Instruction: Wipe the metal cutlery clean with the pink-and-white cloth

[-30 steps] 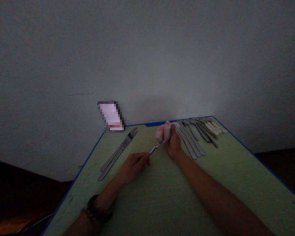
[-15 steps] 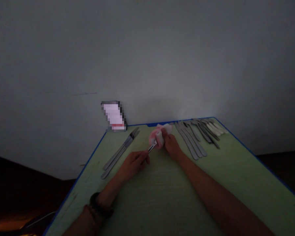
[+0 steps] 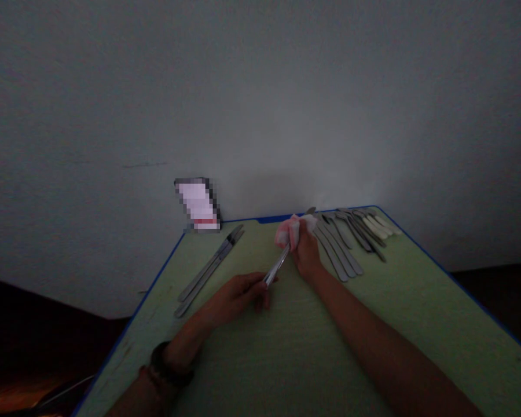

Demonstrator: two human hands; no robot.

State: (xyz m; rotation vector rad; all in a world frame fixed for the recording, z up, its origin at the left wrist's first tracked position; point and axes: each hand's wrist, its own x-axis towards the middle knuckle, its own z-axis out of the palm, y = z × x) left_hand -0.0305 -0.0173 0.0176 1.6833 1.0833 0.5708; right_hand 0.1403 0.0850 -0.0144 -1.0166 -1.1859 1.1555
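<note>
My left hand (image 3: pixel 238 294) pinches the handle end of a metal piece of cutlery (image 3: pixel 278 267) that slants up to the right over the green table (image 3: pixel 286 359). My right hand (image 3: pixel 306 252) is closed round a pink and white cloth (image 3: pixel 289 231) wrapped about the far end of that cutlery, hiding its tip. A dark band sits on my left wrist (image 3: pixel 167 365).
Two knives (image 3: pixel 211 269) lie side by side at the table's left. A row of several pieces of cutlery (image 3: pixel 351 237) lies at the far right, some with pale handles. A blurred card (image 3: pixel 197 205) leans against the wall. The table has a blue edge (image 3: pixel 147 289).
The right hand with the cloth has slid back up toward the far end of the cutlery, baring more of the shaft. The left hand has shifted slightly nearer.
</note>
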